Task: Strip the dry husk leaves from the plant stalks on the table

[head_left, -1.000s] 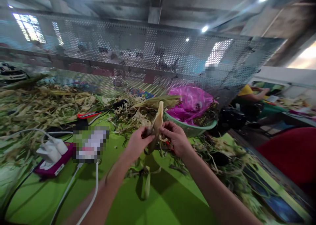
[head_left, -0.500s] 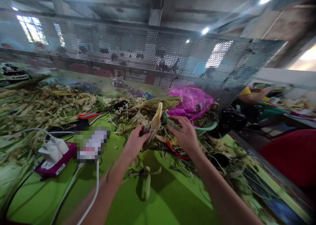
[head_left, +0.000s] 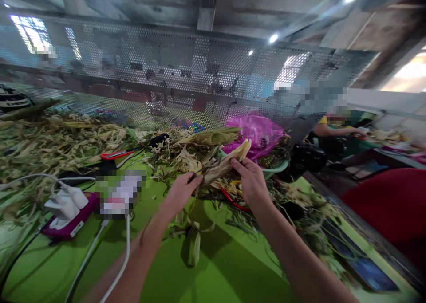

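Observation:
Between my hands stretches a dry, pale corn husk (head_left: 222,167), slanting up to the right. My left hand (head_left: 184,187) pinches its lower left end. The thumb and fingers of my right hand (head_left: 251,179) close on it near its upper right end. Below them, a small piece of husk (head_left: 195,247) lies on the green table (head_left: 226,276). Behind the hands are a heap of dried husks (head_left: 186,159) and a pink plastic bag (head_left: 258,132) over a pale green bowl (head_left: 277,170). A red curved handle (head_left: 231,200) shows beneath the husk.
A purple power strip (head_left: 71,225) with white chargers and a phone (head_left: 121,196) with cables lie at left. Red-handled scissors (head_left: 116,155) lie behind them. A perforated metal screen (head_left: 166,72) stands across the back. A person (head_left: 328,130) sits beyond a red chair (head_left: 389,205).
My right hand has closed on the upper part of the husk, which has tilted from nearly upright toward the right. The view has shifted slightly.

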`<action>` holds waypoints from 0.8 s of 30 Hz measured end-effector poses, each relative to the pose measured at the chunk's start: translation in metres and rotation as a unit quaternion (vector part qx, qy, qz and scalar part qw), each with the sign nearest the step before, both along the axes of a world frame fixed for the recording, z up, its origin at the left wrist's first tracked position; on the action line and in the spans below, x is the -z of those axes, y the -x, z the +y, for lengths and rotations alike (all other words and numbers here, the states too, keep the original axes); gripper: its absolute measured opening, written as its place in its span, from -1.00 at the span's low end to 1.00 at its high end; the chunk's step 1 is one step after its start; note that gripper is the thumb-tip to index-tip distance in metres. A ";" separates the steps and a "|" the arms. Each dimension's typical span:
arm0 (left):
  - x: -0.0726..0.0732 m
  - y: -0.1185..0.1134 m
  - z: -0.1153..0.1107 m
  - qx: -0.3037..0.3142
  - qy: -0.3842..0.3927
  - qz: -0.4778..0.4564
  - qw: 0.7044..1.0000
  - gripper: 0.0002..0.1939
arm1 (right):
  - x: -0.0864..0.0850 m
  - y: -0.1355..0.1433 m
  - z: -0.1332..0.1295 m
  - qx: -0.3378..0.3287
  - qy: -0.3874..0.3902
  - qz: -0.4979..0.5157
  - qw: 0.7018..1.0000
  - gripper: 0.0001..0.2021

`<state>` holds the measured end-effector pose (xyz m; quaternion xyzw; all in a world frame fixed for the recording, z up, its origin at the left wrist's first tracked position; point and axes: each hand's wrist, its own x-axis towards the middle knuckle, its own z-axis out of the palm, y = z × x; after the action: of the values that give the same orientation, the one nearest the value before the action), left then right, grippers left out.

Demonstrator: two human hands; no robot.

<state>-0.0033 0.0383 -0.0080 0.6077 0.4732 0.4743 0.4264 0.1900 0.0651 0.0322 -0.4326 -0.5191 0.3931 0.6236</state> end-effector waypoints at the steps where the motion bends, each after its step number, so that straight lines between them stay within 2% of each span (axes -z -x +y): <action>1: 0.002 0.000 0.002 -0.011 0.006 -0.005 1.000 -0.65 | 0.000 0.000 0.000 0.006 -0.012 0.000 1.000 -0.76; 4: 0.008 0.003 0.006 -0.053 0.040 -0.030 0.997 -0.71 | -0.001 -0.003 0.000 0.021 -0.031 0.008 0.999 -0.75; 6: 0.007 0.005 0.007 -0.090 0.044 -0.076 0.992 -0.80 | -0.003 -0.006 0.000 0.025 -0.034 0.000 0.999 -0.74; 7: 0.005 0.006 0.006 -0.107 0.035 -0.105 0.988 -0.78 | -0.004 -0.007 0.000 0.023 -0.035 -0.020 0.999 -0.74; 9: -0.004 0.006 0.002 -0.115 0.001 -0.156 0.981 -0.60 | -0.005 -0.006 -0.002 0.001 -0.033 -0.097 0.995 -0.74; 11: -0.012 0.003 -0.004 -0.077 -0.019 -0.183 0.980 -0.57 | -0.004 -0.002 -0.006 -0.047 -0.024 -0.205 0.977 -0.73; 13: -0.017 -0.002 -0.009 -0.021 -0.011 -0.172 0.985 -0.63 | -0.001 0.006 -0.011 -0.093 -0.023 -0.292 0.952 -0.77; 16: -0.013 -0.008 -0.009 0.031 -0.015 -0.131 0.991 -0.69 | 0.004 0.018 -0.017 -0.109 -0.038 -0.350 0.930 -0.87; 20: -0.006 -0.009 -0.004 0.002 -0.037 -0.079 0.996 -0.80 | 0.006 0.023 -0.022 -0.101 -0.056 -0.378 0.919 -0.84; 24: -0.008 -0.007 -0.005 -0.031 -0.035 -0.025 0.999 -0.83 | 0.000 0.023 -0.027 -0.074 -0.058 -0.409 0.908 -0.82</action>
<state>0.0035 0.0330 0.0004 0.5952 0.4647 0.5184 0.4014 0.1669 0.0382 0.0322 -0.4788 -0.7810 0.1956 0.3501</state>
